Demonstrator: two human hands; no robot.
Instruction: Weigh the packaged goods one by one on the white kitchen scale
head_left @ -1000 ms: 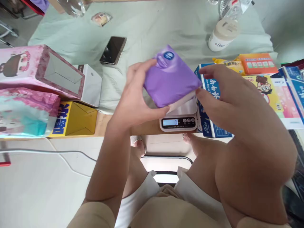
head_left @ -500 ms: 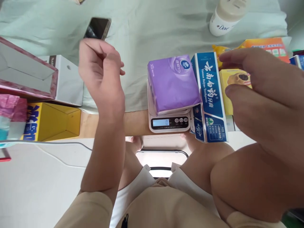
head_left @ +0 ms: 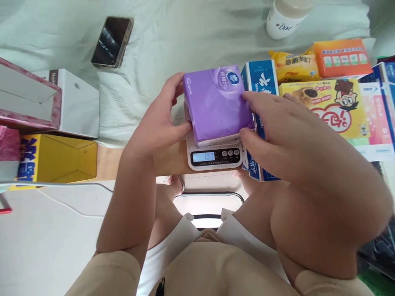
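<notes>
The purple pack (head_left: 217, 102) lies flat on top of the little white scale (head_left: 215, 156), and both hands hold it by its sides. The left hand (head_left: 162, 123) presses its thumb and fingers on the pack's left edge, and the right hand (head_left: 277, 127) pinches the right edge with its thumb low and its fingers on top. Held from both sides like this, the pack stays level and sits in the middle of the scale, and the numbers on the front stay uncovered for reading. Tight against the right hand's fingers stands a blue box (head_left: 257, 82), so there is almost no room on that side. Past the left hand the green cloth (head_left: 154, 49) is bare as far as the phone (head_left: 112, 35). Right under both wrists the table ends.
</notes>
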